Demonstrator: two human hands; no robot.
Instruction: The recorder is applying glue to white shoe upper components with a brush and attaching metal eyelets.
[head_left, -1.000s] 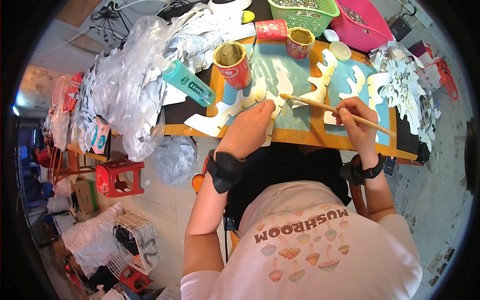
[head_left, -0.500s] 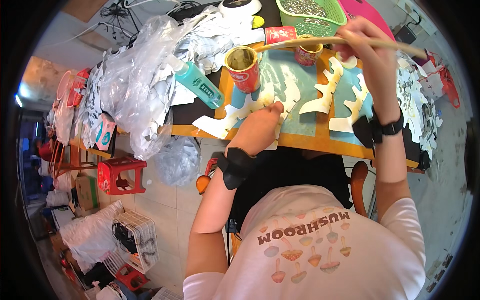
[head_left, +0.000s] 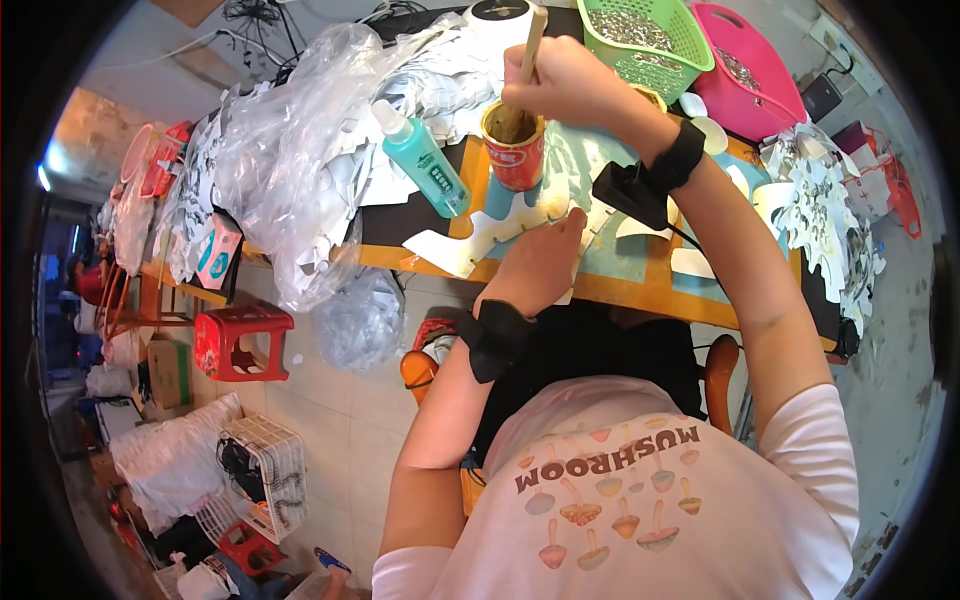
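My right hand [head_left: 562, 82] is closed around a wooden brush handle [head_left: 536, 42]. The lower end of the brush goes down into a red can [head_left: 516, 166] with a yellow-stained rim, and the can hides its tip. At the near table edge my left hand [head_left: 540, 262] lies with its fingers together, closed on a wavy white cut-out piece [head_left: 465, 246]; its fingertips are partly hidden. Yellowish smears show on that piece. A teal pump bottle [head_left: 428, 172] leans to the left of the can. More white cut-outs lie partly under my right forearm.
A green basket [head_left: 690, 62] and a pink basket [head_left: 775, 105] with small metal parts stand at the back. White cut-outs are heaped [head_left: 820, 215] at the right. Clear plastic bags [head_left: 290, 140] cover the left side. A red stool [head_left: 240, 342] stands on the floor at left.
My right hand has swung left from the right side of the table to above the red can. The brush has turned from level to upright, its end now inside the can.
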